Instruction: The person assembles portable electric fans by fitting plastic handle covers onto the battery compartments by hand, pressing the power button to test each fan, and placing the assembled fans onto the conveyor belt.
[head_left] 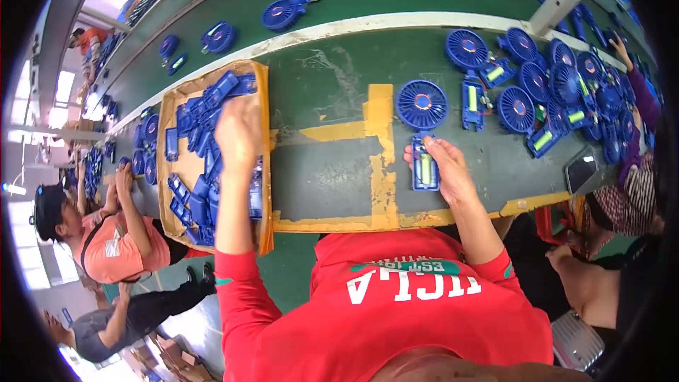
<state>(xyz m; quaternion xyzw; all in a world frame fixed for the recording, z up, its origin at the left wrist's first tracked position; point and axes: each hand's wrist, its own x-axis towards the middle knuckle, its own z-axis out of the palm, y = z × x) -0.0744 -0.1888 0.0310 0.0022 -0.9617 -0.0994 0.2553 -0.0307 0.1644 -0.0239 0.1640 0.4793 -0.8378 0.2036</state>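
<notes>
Blue plastic fan (422,105) well to the right of the cardboard box (265,120), and the right hand (450,170) has it, closed around the handle! Thumb across the handle near the fan's head, a fingertip peeping out along the edge facing the box, that forearm slanting up and in toward the box. The handle lies open-faced, a yellow-green cell (425,170) showing inside.

Over to the left hand (238,134): forearm almost straight up across the box's right part, hand right above the blue housings (225,87) heaped inside. It's blurred (fingers mostly lost, too), so I can't tell how far open it is or whether it holds anything.

Yellow tape (382,170) runs between box and fan; farther right of the box, more fans (535,81) crowd together, with a phone (582,170) just beside them.
</notes>
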